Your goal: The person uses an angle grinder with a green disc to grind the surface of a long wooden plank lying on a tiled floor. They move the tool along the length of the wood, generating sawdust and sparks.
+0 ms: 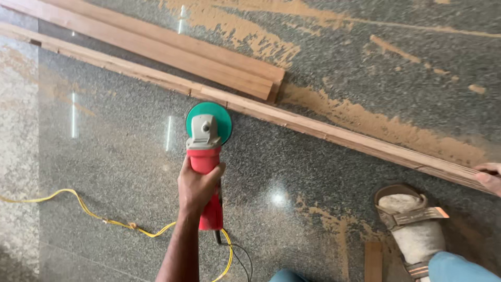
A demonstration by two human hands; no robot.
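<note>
A speckled grey stone floor is seen from above, streaked with drifts of orange sawdust toward the upper right. A long wooden strip is laid diagonally across it, its long axis running from upper left down to lower right; two shorter boards are stacked just beyond it, parallel.

A red angle grinder is gripped in the left hand, fingers wrapped tight around the body. The tool's long axis points away from the person, roughly square to the strip. Its green sanding disc lies at the near edge of the strip; contact cannot be confirmed.

The right hand is noted at the frame's right edge, fingertips pressed onto the strip's lower end, well apart from the disc; most of the hand is cut off. A sandalled foot rests near that end. A yellow cord trails left from the grinder's rear.
</note>
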